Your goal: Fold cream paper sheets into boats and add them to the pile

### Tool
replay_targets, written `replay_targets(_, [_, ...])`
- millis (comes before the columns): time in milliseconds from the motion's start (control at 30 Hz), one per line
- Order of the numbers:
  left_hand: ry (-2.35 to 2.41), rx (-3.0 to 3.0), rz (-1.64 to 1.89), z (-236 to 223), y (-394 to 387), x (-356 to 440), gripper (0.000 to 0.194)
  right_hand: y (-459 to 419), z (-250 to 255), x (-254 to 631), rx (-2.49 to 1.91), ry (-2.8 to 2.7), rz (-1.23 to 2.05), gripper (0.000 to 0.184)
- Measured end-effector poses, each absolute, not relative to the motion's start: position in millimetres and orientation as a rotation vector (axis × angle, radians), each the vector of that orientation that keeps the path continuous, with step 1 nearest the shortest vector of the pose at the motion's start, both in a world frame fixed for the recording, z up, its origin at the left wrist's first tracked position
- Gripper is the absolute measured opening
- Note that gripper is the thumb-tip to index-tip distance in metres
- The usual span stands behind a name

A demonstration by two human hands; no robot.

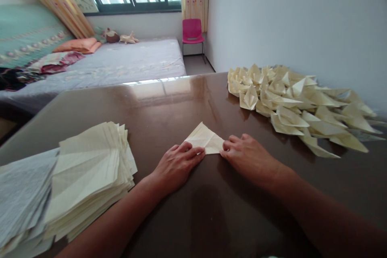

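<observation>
My left hand [177,165] lies flat and open, palm down, with its fingertips pressing the near left edge of a folded cream paper [205,139]. My right hand [246,157] is also open and palm down, its fingertips touching the paper's right corner. The paper is a triangle lying flat on the dark brown worktop [187,105], between my two hands, its point aimed away from me. To my left, at the worktop's near edge, sits a thick stack of unfolded cream sheets [90,169], well apart from my hands. To my right, against the white wall [287,16], lies a loose pile of finished folded paper pieces [296,100]. Beyond the worktop are a bed [121,60] and a pink chair [192,32].
</observation>
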State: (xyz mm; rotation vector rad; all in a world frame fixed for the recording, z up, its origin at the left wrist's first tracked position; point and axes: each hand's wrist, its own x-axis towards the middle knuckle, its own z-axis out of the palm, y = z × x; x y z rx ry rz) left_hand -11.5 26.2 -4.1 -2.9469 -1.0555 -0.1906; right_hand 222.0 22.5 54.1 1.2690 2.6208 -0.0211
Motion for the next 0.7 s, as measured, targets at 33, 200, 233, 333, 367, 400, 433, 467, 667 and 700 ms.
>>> replay_targets(33, [-1.053,-2.941,-0.192,-4.0,26.0,-11.1,0.036,22.6,53.9,221.1,1.283,2.622,-0.002,0.012])
replay_targets(200, [-1.038,-2.915,-0.243,-6.6,26.4,-9.9,0.031,23.8,39.8,208.9,1.362,2.732,0.094,0.015])
replay_targets(233, [-1.035,-2.904,-0.267,-7.5,27.4,-10.6,0.030,24.0,35.3,206.1,1.368,2.742,0.088,0.016])
replay_targets(333, [-1.052,-2.826,-0.379,-9.9,33.0,-14.8,0.030,25.7,24.1,201.5,1.388,2.750,0.081,0.020])
replay_targets(367, [-1.064,-2.796,-0.415,-10.4,35.3,-16.6,0.031,27.0,21.7,201.5,1.396,2.750,0.090,0.020])
replay_targets(400, [-1.074,-2.770,-0.442,-10.8,37.3,-18.3,0.031,28.7,20.0,202.2,1.405,2.749,0.104,0.021])
replay_targets(433, [-1.075,-2.755,-0.456,-11.1,39.0,-19.8,0.031,31.0,18.8,203.5,1.416,2.750,0.122,0.021])
replay_targets(467, [-1.070,-2.746,-0.457,-11.3,40.2,-21.1,0.030,33.6,17.9,205.2,1.426,2.753,0.137,0.022])
replay_targets(667, [-1.025,-2.725,-0.314,-7.1,38.2,-23.3,0.030,51.6,11.6,215.6,1.390,2.874,0.111,0.024])
replay_targets(700, [-1.026,-2.735,-0.279,-5.2,37.4,-23.2,0.031,54.0,9.5,216.7,1.370,2.911,0.091,0.024])
